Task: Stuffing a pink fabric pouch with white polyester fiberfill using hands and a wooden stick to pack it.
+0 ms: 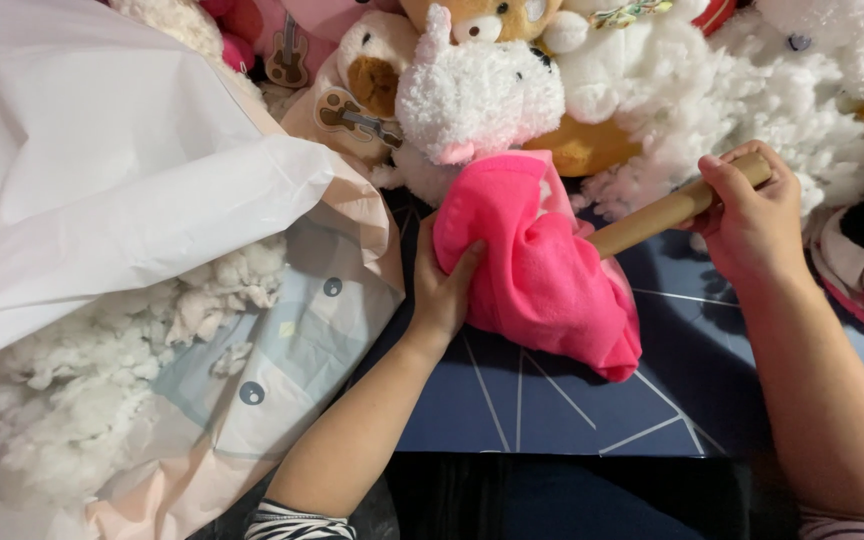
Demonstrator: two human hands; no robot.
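1. Your left hand (444, 290) is closed on the pink plush fabric (537, 270). The thumb lies on its front and the other fingers go behind it. This grip keeps the soft piece from sliding on the table.

2. Your right hand (747, 215) is wrapped tightly around the far end of the cardboard tube (667, 210). The other end of the tube goes inside the pink fabric, so I cannot tell how deep it reaches.

3. The two hands are well apart, one at each end. It seems to me that the left one holds the fabric steady against the push of the tube.

4. The pink fabric rests on the dark blue mat (552, 400) with white lines, in the middle in front of you, just below the white plush animal (477, 95).

5. The loose white stuffing (82, 400) lies in the open white bag (102, 170) at your left, close to the left arm, so it is easy to reach.

6. More stuffing and other plush toys are piled behind the tube, away from the working place.
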